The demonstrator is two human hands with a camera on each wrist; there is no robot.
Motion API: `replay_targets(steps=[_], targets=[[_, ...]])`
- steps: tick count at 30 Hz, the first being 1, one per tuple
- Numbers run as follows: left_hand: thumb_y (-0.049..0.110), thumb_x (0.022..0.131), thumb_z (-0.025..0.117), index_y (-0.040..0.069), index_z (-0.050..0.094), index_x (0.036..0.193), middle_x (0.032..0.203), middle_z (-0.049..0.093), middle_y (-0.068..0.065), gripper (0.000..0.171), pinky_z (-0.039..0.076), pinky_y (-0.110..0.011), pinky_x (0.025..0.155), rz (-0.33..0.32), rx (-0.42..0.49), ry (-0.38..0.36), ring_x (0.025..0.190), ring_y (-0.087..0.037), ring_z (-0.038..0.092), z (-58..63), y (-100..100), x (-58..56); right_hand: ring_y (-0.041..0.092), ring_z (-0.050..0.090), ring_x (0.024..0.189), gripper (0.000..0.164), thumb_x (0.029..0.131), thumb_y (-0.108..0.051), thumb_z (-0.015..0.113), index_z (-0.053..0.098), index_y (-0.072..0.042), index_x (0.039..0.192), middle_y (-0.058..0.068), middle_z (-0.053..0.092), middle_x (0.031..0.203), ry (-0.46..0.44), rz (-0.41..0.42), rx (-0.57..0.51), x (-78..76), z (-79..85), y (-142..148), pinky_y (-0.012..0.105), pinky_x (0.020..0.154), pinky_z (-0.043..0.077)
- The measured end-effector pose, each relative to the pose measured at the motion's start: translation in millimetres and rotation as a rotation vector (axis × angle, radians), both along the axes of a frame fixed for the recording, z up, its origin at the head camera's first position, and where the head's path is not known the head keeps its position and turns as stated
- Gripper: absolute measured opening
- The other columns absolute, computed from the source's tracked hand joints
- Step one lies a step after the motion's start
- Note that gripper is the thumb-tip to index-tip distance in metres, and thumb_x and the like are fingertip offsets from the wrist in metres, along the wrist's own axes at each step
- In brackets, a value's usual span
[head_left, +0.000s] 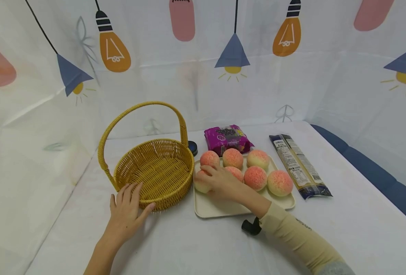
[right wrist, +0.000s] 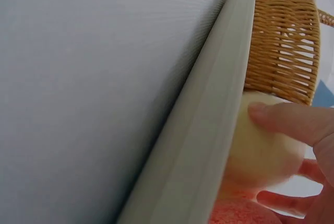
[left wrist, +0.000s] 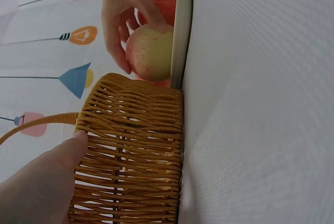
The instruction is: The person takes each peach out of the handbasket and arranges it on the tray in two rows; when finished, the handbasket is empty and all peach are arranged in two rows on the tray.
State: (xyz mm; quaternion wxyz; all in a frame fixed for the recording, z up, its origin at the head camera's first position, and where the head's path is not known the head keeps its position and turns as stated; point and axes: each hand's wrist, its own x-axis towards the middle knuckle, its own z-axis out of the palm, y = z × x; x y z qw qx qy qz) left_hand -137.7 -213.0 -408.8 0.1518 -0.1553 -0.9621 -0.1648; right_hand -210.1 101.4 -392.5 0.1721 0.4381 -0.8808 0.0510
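Note:
My right hand (head_left: 220, 182) grips a pink-and-cream peach (left wrist: 150, 52) at the left end of a cream tray (head_left: 220, 208). In the left wrist view, thumb and fingers lie on opposite sides of this peach, low at the tray's edge. Several other peaches (head_left: 255, 178) sit on the tray in two rough rows. Left of the tray stands a round wicker basket (head_left: 158, 172) with a tall hoop handle and nothing inside. My left hand (head_left: 125, 212) rests at the basket's near-left rim, fingers spread and extended over it, thumb along the rim.
Behind the tray lies a purple food package (head_left: 227, 139). A long printed packet (head_left: 299, 166) is to the right. One black object (head_left: 252, 226) lies in front of the tray, and a dark round one (head_left: 192, 148) sits behind the basket. A patterned white curtain (head_left: 196, 76) closes the back.

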Motion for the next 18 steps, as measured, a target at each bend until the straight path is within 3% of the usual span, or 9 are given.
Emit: replay_targets(steps=[6, 14, 18], targets=[[0.051, 0.090, 0.048, 0.000, 0.025, 0.141, 0.137, 0.028, -0.026, 0.076, -0.004, -0.069, 0.096, 0.024, -0.020, -0.003, 0.128, -0.045, 0.016, 2.9, 1.3, 0.7, 0.029, 0.044, 0.109, 0.059, 0.069, -0.022, 0.079, 0.050, -0.019, 0.121, 0.009, 0.047, 0.120, 0.006, 0.016, -0.025, -1.0, -1.0, 2.7, 0.039, 0.077, 0.048], [0.051, 0.090, 0.049, 0.000, 0.026, 0.141, 0.137, 0.028, -0.028, 0.075, 0.002, -0.067, 0.097, 0.027, -0.012, -0.019, 0.129, -0.044, 0.015, 3.4, 1.8, 0.7, 0.023, 0.047, 0.105, 0.060, 0.068, -0.005, 0.075, 0.050, -0.018, 0.121, 0.007, 0.050, 0.117, 0.046, 0.051, -0.074, 0.4, -1.9, 8.3, 0.030, 0.062, 0.048], [0.050, 0.090, 0.050, 0.001, 0.026, 0.141, 0.136, 0.027, -0.028, 0.075, 0.003, -0.066, 0.099, 0.017, 0.001, -0.017, 0.128, -0.044, 0.015, 2.6, 1.7, 0.6, 0.023, 0.046, 0.105, 0.062, 0.067, -0.006, 0.075, 0.050, -0.017, 0.123, 0.007, 0.050, 0.118, 0.064, 0.053, -0.065, 1.0, -1.8, 10.3, 0.029, 0.059, 0.048]])
